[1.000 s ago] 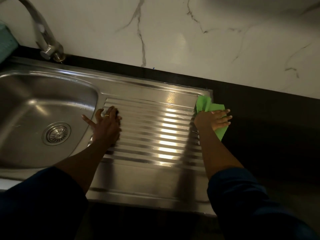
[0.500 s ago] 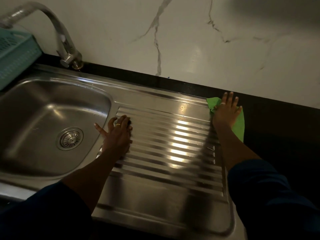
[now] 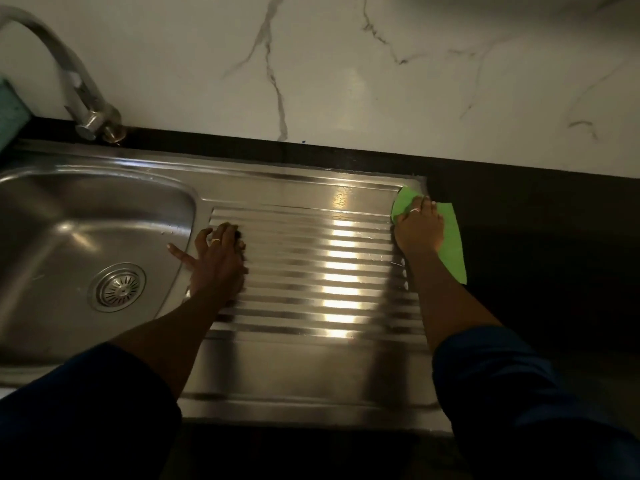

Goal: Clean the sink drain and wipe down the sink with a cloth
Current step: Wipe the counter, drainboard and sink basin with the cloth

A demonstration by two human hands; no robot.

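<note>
A steel sink [image 3: 52, 216] with a round drain strainer [image 3: 119, 287] lies at the left, joined to a ribbed drainboard [image 3: 318, 268]. My right hand [image 3: 419, 230] presses flat on a green cloth [image 3: 452, 244] at the drainboard's far right corner, where the cloth overlaps onto the dark counter. My left hand [image 3: 216, 261] rests palm down, fingers spread, on the drainboard's left end beside the basin rim, holding nothing.
A curved metal tap [image 3: 83, 98] stands at the back left of the basin. A teal basket edge [image 3: 10, 112] shows at the far left. A white marble wall [image 3: 346, 71] backs the dark counter [image 3: 536, 254], which runs on to the right.
My right hand slid the cloth along the drainboard's right edge toward the far corner. My left hand stayed planted near the basin. The camera view shifted slightly.
</note>
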